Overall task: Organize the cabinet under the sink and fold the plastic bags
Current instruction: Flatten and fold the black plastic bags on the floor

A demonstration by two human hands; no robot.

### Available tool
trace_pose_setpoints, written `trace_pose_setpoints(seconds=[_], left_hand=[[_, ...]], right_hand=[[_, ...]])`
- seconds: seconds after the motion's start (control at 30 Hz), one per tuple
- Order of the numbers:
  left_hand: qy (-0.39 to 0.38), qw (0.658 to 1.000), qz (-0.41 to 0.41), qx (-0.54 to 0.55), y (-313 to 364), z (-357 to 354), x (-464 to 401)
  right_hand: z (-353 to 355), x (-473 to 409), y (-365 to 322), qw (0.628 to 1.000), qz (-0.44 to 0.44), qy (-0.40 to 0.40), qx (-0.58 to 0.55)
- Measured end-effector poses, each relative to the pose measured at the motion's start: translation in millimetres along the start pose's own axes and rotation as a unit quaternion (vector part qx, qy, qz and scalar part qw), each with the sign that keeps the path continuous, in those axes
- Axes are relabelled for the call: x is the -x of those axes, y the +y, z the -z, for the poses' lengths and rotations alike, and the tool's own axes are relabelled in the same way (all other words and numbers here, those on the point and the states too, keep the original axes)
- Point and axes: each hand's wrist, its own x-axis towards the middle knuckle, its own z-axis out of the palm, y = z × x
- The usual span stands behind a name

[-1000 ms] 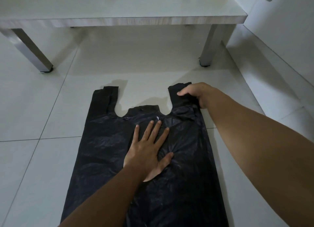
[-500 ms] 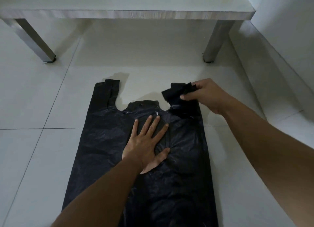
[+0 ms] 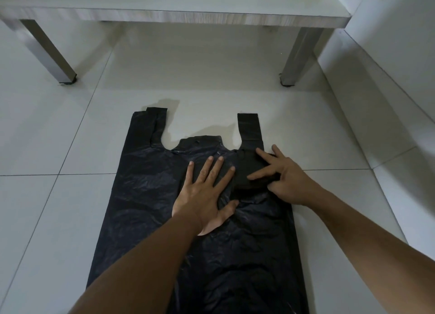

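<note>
Now pressing flat on the black bag (image 3: 146, 196) with right hand (image 3: 286, 182), handle (image 3: 249, 127) let go; left hand (image 3: 202, 193) pressing flat too, fingers pointing to 12 o'clock, on the floor (image 3: 47, 207).

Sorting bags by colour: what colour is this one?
Black, plain; the plastic bag shows best in the head view.

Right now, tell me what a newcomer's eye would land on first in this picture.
First, the black plastic bag spread flat on the pale floor tiles, its two handles pointing toward the table at the top. Next, the left hand pressing flat on the bag's middle, and the right hand with spread fingers on a folded patch near the right handle.
</note>
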Motion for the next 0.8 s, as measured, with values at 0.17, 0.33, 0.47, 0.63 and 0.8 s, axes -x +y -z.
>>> trace_pose_setpoints(seconds=[0.17,0.33,0.47,0.63,0.8], left_hand=[[0.010,1.000,0.003,0.009,0.6,-0.7,0.5],[0.014,0.999,-0.007,0.030,1.1,3.4,3.5],[0.006,0.999,-0.039,0.030,0.8,5.7,4.5],[-0.005,0.999,-0.046,0.026,-0.4,4.8,3.4],[0.001,0.999,-0.048,0.023,-1.3,2.8,3.4]], right_hand=[[31.3,-14.3,-10.4,0.994,-0.044,0.018,-0.100],[41.7,-87.7,-4.1,0.974,-0.131,0.179,-0.040],[24.0,-122.7,-2.1,0.970,-0.182,0.127,0.101],[12.3,-127.1,-2.7,0.968,-0.142,0.183,0.092],[16.0,-110.4,-9.3,0.971,-0.088,0.220,-0.023]])
